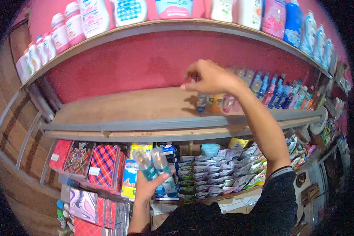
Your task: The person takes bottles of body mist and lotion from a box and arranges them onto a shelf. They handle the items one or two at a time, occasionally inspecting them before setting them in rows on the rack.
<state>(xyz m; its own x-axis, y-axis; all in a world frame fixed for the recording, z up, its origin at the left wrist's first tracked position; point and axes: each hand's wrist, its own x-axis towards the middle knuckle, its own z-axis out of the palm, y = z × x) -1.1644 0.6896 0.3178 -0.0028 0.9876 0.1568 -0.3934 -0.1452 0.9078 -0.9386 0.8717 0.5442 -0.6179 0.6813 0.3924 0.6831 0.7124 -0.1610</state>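
Observation:
My left hand (148,186), low in the middle of the view, is closed around clear-capped bottles (148,169) with teal-blue contents; at least two show side by side. Raised over the middle shelf (122,106), my right hand (208,76) has its fingers curved and the thumb apart, with nothing visible between them. Below that hand, a small blue bottle (201,104) stands upright at the left end of a row. An orange bottle (218,104) and a pink one (228,104) are beside it. My right forearm hides part of the row.
An upper shelf (173,24) carries large bottles, including a blue one (293,25). Beneath the middle shelf's grey front edge (145,125) are plaid-covered books (102,165), stacked sachets (220,175) and a teal container (211,149). A metal rail (4,114) stands left.

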